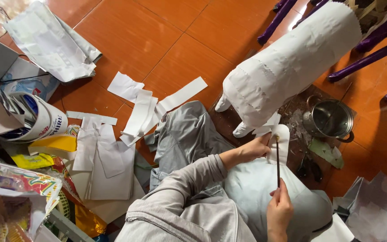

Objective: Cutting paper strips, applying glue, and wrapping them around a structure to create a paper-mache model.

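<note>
A large white paper-covered animal figure [287,67] stands on a dark board [298,125] on the orange tile floor. My left hand [257,147] presses a white paper strip [283,139] against the figure near its front leg. My right hand [279,209] holds a thin dark brush [277,161] upright, its tip touching that strip. My grey sleeve and grey trousers [184,134] fill the lower middle.
A small metal pot [330,118] sits right of the figure. Cut white paper strips [144,107] lie on the floor, more sheets [108,161] at left. A paper roll [36,117], coloured wrappers [19,179] and purple chair legs [368,54] surround the spot.
</note>
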